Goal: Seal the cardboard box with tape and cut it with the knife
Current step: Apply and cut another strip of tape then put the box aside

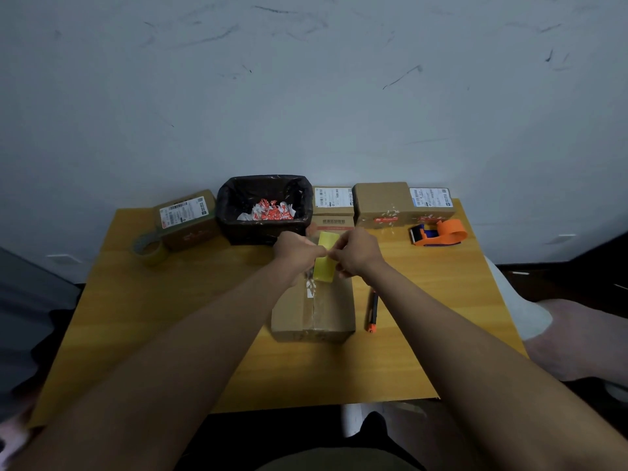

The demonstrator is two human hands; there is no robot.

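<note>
A brown cardboard box [314,309] lies in the middle of the wooden table [163,317], with a strip of clear tape running along its top seam. Above its far end a yellow roll of tape [324,265] is held upright. My left hand [294,251] grips the roll from the left. My right hand [355,253] pinches at the roll's upper edge, fingertips meeting those of the left hand. A black and orange knife [372,311] lies on the table just right of the box, untouched.
A black-lined bin [265,207] with red and white scraps stands at the back. Several labelled cardboard boxes [380,203] line the back edge. An orange tape dispenser [438,232] sits at the back right, a clear tape roll [149,248] at the back left.
</note>
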